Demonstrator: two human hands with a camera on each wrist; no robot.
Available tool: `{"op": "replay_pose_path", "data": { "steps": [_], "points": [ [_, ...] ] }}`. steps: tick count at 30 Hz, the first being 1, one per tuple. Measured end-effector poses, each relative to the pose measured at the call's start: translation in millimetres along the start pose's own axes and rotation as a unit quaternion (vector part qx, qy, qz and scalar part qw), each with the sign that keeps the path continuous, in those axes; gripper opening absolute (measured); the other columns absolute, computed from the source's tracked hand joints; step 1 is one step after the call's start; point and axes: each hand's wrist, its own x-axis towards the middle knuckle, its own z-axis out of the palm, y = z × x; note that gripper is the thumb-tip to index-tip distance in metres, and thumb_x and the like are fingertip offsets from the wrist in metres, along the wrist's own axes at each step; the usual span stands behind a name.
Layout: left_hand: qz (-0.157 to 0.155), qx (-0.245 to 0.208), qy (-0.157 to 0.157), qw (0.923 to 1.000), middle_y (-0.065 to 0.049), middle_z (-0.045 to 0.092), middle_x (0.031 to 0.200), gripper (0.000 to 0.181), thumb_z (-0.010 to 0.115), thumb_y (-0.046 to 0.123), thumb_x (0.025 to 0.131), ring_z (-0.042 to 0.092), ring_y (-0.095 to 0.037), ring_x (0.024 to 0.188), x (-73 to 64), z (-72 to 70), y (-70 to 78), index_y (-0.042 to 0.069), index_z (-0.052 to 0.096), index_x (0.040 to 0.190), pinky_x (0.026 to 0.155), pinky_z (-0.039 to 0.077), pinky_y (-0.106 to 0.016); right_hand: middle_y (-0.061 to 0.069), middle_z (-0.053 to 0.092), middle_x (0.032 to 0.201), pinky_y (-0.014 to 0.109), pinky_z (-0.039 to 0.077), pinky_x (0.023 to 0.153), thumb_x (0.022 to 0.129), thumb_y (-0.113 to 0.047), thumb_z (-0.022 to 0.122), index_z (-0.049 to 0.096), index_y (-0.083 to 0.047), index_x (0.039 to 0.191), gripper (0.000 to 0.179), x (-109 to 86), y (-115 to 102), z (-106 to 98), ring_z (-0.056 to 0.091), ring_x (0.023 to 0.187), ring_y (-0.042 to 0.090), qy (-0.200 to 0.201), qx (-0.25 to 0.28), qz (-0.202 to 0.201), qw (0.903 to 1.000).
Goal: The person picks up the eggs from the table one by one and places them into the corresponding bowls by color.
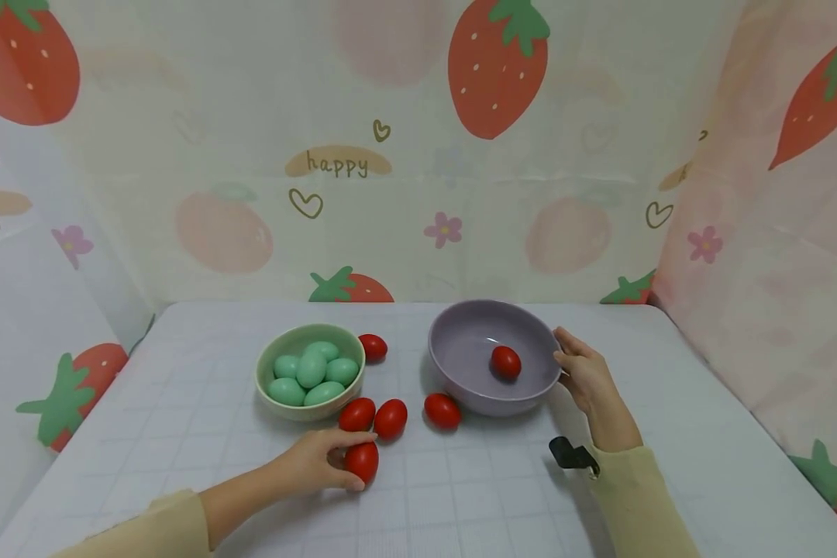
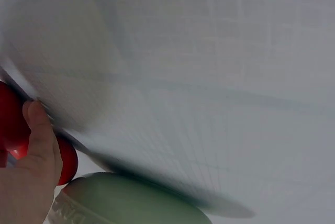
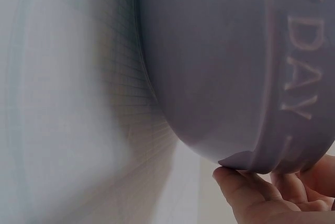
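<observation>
The left hand (image 1: pixel 310 466) pinches a red egg (image 1: pixel 363 463) on the worktop (image 1: pixel 460 500), left of centre and near the person, its fingers (image 1: pixel 349 439) across the far side and the thumb at the near side. This egg's long axis runs mainly from near to far; which end is narrower cannot be told, as the fingers cover part of it.

Just beyond it lie two more red eggs: the left one (image 1: pixel 356 413) lengthwise roughly left to right, the right one (image 1: pixel 391 419) with its far end leaning right. Another (image 1: pixel 442 411) slants from far left to near right, before the purple bowl (image 1: pixel 460 360).

The right hand (image 1: pixel 587 378) has its fingers clamped on that bowl's right rim. Inside is one red egg (image 1: pixel 505 363), slanting likewise. The green bowl (image 1: pixel 289 409) holds green eggs (image 1: pixel 311 370) lying in various directions.
</observation>
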Motion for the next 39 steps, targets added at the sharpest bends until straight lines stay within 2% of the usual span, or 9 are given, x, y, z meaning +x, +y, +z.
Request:
{"op": "replay_pose_path", "data": {
  "steps": [7, 9, 12, 18, 21, 29, 35, 39],
  "points": [
    [0.006, -0.007, 0.015, 0.9998, -0.011, 0.064, 0.117, 0.059, 0.085, 0.015, 0.08, 0.052, -0.022, 0.098, 0.3, 2.3, -0.3, 0.003, 0.063, 0.133, 0.073, 0.051, -0.021, 0.01, 0.004, 0.167, 0.047, 0.016, 0.124, 0.104, 0.003, 0.038, 0.011, -0.004, 0.159, 0.061, 0.4, 1.5, -1.6, 0.005, 0.154, 0.029, -0.01, -0.004, -0.019, 0.9998],
    [0.003, -0.013, 0.018, 0.9997, -0.011, 0.064, 0.116, 0.059, 0.085, 0.014, 0.08, 0.052, -0.022, 0.097, 0.2, 2.2, 0.3, 0.003, 0.063, 0.133, 0.073, 0.051, -0.021, 0.009, 0.008, 0.166, 0.044, 0.021, 0.123, 0.104, 0.001, 0.043, 0.016, -0.004, 0.159, 0.062, 2.1, 4.2, -4.5, 0.008, 0.154, 0.028, -0.008, 0.004, -0.029, 0.9996],
    [-0.008, -0.019, 0.02, 0.9996, -0.011, 0.063, 0.115, 0.058, 0.085, 0.013, 0.08, 0.052, -0.022, 0.095, 0.5, 1.6, 1.7, 0.003, 0.063, 0.133, 0.073, 0.051, -0.023, 0.01, 0.009, 0.166, 0.043, 0.021, 0.123, 0.103, 0.0, 0.046, 0.018, -0.004, 0.158, 0.062, 3.4, 5.8, -7.2, 0.008, 0.154, 0.028, -0.011, 0.005, -0.035, 0.9993],
    [-0.046, -0.042, 0.029, 0.9976, -0.008, 0.062, 0.112, 0.058, 0.084, 0.012, 0.081, 0.054, -0.021, 0.092, 2.7, 0.1, 8.1, 0.007, 0.063, 0.134, 0.074, 0.057, -0.03, 0.009, 0.004, 0.167, 0.047, 0.016, 0.124, 0.105, 0.004, 0.036, 0.012, -0.005, 0.159, 0.061, -0.9, 0.2, -2.5, 0.005, 0.154, 0.029, -0.004, -0.005, -0.011, 0.9999],
    [-0.053, -0.047, 0.036, 0.9969, -0.008, 0.061, 0.111, 0.059, 0.085, 0.014, 0.08, 0.054, -0.021, 0.092, 2.3, -0.3, 13.1, 0.007, 0.063, 0.134, 0.075, 0.058, -0.031, 0.009, 0.003, 0.167, 0.047, 0.016, 0.124, 0.105, 0.005, 0.035, 0.011, -0.006, 0.159, 0.06, -1.7, -1.1, -0.4, 0.005, 0.154, 0.03, -0.001, -0.005, -0.002, 1.0],
    [-0.039, -0.063, 0.048, 0.9961, -0.018, 0.055, 0.136, 0.058, 0.084, 0.016, 0.081, 0.053, -0.028, 0.115, 3.3, -7.1, 30.6, 0.01, 0.063, 0.135, 0.082, 0.059, -0.034, 0.01, 0.004, 0.167, 0.047, 0.015, 0.124, 0.104, 0.005, 0.035, 0.012, -0.004, 0.159, 0.06, -0.6, 0.2, -0.6, 0.004, 0.154, 0.031, -0.003, -0.006, -0.011, 0.9999],
    [-0.036, -0.06, 0.068, 0.9953, -0.015, 0.06, 0.135, 0.058, 0.084, 0.016, 0.081, 0.051, -0.034, 0.123, 10.2, -4.9, 40.7, 0.011, 0.064, 0.135, 0.09, 0.057, -0.041, 0.01, 0.003, 0.167, 0.048, 0.015, 0.124, 0.104, 0.004, 0.035, 0.011, -0.004, 0.159, 0.06, -1.6, 1.3, -1.7, 0.004, 0.154, 0.031, -0.001, -0.011, -0.008, 0.9999],
    [-0.035, -0.068, 0.07, 0.9946, -0.009, 0.064, 0.13, 0.058, 0.083, 0.017, 0.082, 0.053, -0.029, 0.119, 18.4, -3.8, 48.7, 0.011, 0.063, 0.136, 0.09, 0.056, -0.038, 0.011, 0.004, 0.167, 0.049, 0.016, 0.124, 0.104, 0.005, 0.035, 0.012, -0.004, 0.159, 0.06, -1.0, 1.8, -1.2, 0.005, 0.154, 0.032, -0.004, -0.012, -0.01, 0.9999]
  ]
}}
